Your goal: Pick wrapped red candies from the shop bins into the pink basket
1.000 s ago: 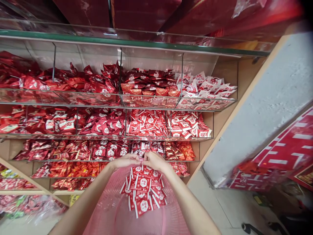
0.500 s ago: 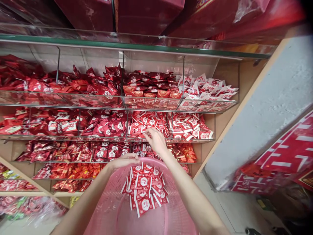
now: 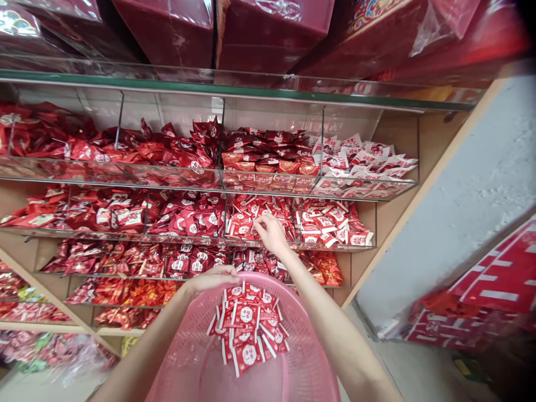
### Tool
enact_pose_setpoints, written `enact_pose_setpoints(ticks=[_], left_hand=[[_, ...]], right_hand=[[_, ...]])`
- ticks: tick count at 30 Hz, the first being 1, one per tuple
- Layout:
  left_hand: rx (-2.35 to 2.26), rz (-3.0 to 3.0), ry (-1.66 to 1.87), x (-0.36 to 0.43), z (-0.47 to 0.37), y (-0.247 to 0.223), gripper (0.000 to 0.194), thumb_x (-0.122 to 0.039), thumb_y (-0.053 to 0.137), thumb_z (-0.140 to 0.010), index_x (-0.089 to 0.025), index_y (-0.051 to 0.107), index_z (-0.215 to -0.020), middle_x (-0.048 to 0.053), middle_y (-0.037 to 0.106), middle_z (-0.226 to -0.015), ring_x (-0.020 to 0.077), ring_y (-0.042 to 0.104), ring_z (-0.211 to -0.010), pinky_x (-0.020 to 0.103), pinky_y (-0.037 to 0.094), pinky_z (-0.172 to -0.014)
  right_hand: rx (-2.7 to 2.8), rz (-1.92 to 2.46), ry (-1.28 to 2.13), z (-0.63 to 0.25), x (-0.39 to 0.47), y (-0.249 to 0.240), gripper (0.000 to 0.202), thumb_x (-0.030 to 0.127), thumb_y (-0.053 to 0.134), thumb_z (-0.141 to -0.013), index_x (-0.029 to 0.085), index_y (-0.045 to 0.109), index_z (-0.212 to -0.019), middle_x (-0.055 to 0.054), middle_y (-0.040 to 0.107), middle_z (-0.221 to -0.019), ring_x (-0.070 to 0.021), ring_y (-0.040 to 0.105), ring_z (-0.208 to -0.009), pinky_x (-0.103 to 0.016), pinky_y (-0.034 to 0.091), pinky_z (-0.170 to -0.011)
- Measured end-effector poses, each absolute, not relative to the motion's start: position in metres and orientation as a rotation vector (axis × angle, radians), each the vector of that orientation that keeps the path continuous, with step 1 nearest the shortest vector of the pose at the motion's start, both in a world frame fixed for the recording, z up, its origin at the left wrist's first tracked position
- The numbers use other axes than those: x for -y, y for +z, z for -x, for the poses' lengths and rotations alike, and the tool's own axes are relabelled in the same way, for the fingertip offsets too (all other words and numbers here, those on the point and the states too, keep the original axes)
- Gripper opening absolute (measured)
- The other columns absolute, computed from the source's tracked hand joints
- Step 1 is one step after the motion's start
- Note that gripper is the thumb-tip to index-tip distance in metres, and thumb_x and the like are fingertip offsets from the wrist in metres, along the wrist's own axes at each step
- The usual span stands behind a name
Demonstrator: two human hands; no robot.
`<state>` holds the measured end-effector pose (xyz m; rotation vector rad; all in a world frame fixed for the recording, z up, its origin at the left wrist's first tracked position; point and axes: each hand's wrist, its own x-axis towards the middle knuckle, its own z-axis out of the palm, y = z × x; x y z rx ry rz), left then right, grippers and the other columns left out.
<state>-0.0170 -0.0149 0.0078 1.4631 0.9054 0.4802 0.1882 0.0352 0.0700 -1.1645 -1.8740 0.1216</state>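
My left hand (image 3: 215,277) is closed on the far rim of a pink plastic basket (image 3: 307,335). A pile of small red-and-white packets (image 3: 247,324) lies inside the basket. Beyond the rim, my right hand (image 3: 270,231) reaches to the front of a shelf compartment filled with similar red-and-white packets (image 3: 243,218). Its thumb and fingers are pinched together at the packets; what they hold, if anything, is too small to make out.
Glass shelves (image 3: 167,181) with dividers hold many red packets at several levels. Large dark red boxes (image 3: 272,39) stand above. To the right are a grey wall (image 3: 452,195) and red-and-white patterned bags (image 3: 498,273).
The view has shifted, so the shelves appear slightly further right and lower. My right hand has stayed by the same compartment, its fingers now more pinched. My left hand remains on the rim.
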Motion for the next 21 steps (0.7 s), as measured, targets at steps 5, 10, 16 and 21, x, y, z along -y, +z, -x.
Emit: enact_pose_setpoints(ticks=[5, 10, 16, 21], left_hand=[[-0.905, -1.443, 0.485, 0.014, 0.016, 0.006, 0.024, -0.040, 0.067, -0.069, -0.018, 0.059, -0.075, -0.003, 0.061, -0.072, 0.0136, 0.054, -0.066, 0.025, 0.039, -0.065], [-0.911, -1.422, 0.503, 0.016, 0.014, 0.009, 0.016, -0.033, 0.065, -0.070, -0.019, 0.065, -0.078, -0.001, 0.066, -0.078, 0.0167, 0.057, -0.075, 0.027, 0.041, -0.073], [-1.010, -1.323, 0.423, 0.018, 0.009, 0.016, 0.024, -0.034, 0.052, -0.074, -0.020, 0.072, -0.079, 0.004, 0.070, -0.090, 0.0228, 0.059, -0.082, 0.031, 0.044, -0.075], [-0.946, -1.481, 0.486, 0.016, 0.012, 0.009, 0.020, -0.032, 0.060, -0.072, -0.020, 0.072, -0.083, 0.004, 0.070, -0.098, 0.0235, 0.056, -0.099, 0.029, 0.039, -0.090]], right_hand=[[1.745, 1.023, 0.312, -0.204, 0.000, 0.083, 0.016, 0.021, 0.050, -0.081, 0.018, 0.057, -0.067, 0.000, 0.057, -0.071, -0.0136, 0.052, -0.068, -0.025, 0.039, -0.068], [1.835, 1.107, 0.618, -0.212, 0.039, 0.054, 0.015, 0.021, 0.049, -0.079, 0.017, 0.056, -0.066, 0.001, 0.058, -0.067, -0.0126, 0.052, -0.063, -0.023, 0.039, -0.061], [1.942, 1.236, 0.731, -0.211, 0.044, 0.007, 0.015, 0.017, 0.047, -0.077, 0.017, 0.056, -0.066, 0.000, 0.060, -0.069, -0.0128, 0.053, -0.064, -0.024, 0.038, -0.061], [2.013, 1.107, 0.835, -0.212, 0.046, -0.001, 0.015, 0.018, 0.046, -0.080, 0.017, 0.056, -0.069, 0.000, 0.060, -0.072, -0.0130, 0.053, -0.068, -0.024, 0.039, -0.064]])
